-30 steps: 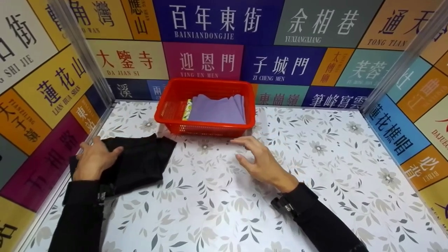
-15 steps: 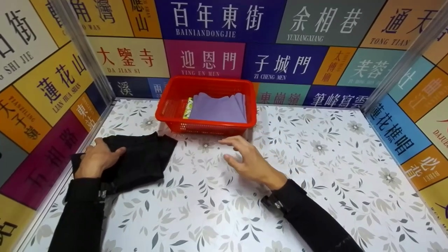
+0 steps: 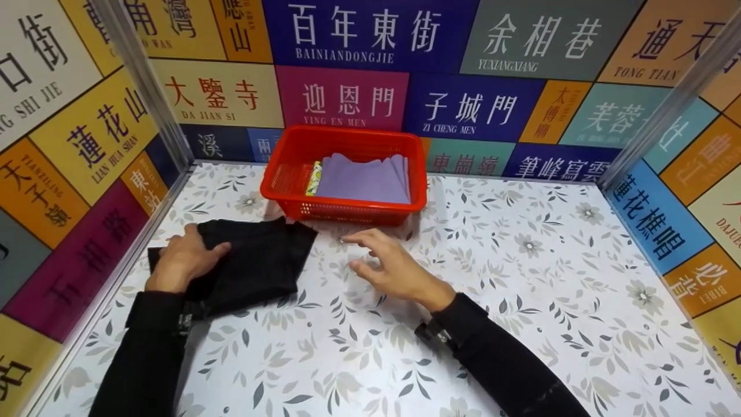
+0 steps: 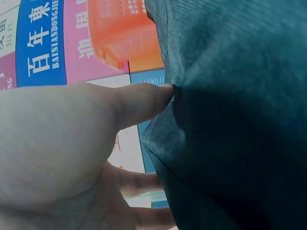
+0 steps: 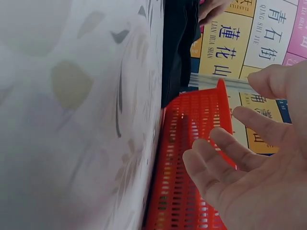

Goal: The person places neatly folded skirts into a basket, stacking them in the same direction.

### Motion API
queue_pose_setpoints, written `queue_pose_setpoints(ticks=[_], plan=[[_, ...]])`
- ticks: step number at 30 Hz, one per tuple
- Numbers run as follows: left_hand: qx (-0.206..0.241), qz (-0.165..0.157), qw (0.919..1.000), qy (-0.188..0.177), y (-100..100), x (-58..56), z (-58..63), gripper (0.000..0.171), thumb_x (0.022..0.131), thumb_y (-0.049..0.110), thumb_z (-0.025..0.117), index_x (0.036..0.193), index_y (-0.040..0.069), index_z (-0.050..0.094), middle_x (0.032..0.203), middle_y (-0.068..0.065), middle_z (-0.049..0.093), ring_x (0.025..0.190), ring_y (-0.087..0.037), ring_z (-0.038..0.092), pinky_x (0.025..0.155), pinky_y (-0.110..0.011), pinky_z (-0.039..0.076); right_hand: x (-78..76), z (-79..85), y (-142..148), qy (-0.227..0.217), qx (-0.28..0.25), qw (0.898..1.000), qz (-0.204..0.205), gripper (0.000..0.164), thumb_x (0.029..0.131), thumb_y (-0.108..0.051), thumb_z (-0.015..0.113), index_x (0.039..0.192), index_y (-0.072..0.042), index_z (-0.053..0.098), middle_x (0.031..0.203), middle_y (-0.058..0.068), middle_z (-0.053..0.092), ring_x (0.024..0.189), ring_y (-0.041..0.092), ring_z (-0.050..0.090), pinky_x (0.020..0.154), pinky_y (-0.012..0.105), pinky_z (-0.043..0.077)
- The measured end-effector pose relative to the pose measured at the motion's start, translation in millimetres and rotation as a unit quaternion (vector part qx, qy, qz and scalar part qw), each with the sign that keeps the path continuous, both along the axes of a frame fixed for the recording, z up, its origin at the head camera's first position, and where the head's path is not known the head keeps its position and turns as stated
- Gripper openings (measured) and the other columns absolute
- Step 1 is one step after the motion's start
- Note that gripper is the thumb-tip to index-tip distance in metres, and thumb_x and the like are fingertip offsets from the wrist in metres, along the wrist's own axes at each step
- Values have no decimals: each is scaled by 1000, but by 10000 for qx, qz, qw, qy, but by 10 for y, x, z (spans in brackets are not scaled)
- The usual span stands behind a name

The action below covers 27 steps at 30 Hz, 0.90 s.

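Note:
A folded black garment point(image 3: 255, 260) lies on the left part of the table, with a narrower flap point(image 3: 301, 246) sticking out at its right side. My left hand point(image 3: 188, 258) grips its left side. In the left wrist view the thumb point(image 4: 144, 100) presses a crease into the dark cloth point(image 4: 230, 96), while some fingers pass out of sight behind its edge. My right hand point(image 3: 399, 269) hovers to the right of the garment, holding nothing. Seen from the right wrist, its fingers point(image 5: 230, 148) are spread and gently bent in front of the red basket point(image 5: 182, 158).
Against the back wall stands the red plastic basket point(image 3: 347, 207), holding a folded purple cloth point(image 3: 365, 179) and a yellow-green patterned piece point(image 3: 315, 176). A floral cover point(image 3: 521, 324) spreads over the table. Panels with lettering point(image 3: 341, 92) enclose the back and both sides.
My left hand has slid the black garment to the right across the table. The right hand has moved left towards it. The basket stays in place.

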State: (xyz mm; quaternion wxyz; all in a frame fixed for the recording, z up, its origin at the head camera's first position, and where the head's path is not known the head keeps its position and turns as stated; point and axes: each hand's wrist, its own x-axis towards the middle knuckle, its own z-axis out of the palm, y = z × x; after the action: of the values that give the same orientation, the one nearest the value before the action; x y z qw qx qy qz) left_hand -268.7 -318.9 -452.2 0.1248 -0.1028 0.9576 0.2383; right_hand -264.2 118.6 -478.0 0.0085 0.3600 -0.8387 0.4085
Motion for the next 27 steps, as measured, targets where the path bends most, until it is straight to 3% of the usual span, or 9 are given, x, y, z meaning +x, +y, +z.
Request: queue_pose_setpoints(ticks=[6,16,27], plan=[[-38,-268,9992,296,163,-10,-17,104,117,54,62,176,-18,16,169,-58,31,158,-75,37,134,-81,35,14,16,-123,-29,344,9994,-65,52,115,-25,74,163,-9,66,161,14,67,153,31,64,130,53,55],[193,-673,9961,530,501,49,-22,96,117,51,65,174,-17,27,170,-53,40,161,-68,42,137,-75,37,58,4,-274,-138,549,9983,159,56,114,-27,75,166,-9,63,161,19,64,152,35,64,132,56,52],[446,-1021,9914,693,916,139,-27,91,117,48,66,176,-12,32,172,-46,45,162,-64,46,136,-74,40,130,6,-249,-282,1160,9926,-227,48,116,-31,72,160,-14,70,174,25,51,165,47,47,139,62,41]])
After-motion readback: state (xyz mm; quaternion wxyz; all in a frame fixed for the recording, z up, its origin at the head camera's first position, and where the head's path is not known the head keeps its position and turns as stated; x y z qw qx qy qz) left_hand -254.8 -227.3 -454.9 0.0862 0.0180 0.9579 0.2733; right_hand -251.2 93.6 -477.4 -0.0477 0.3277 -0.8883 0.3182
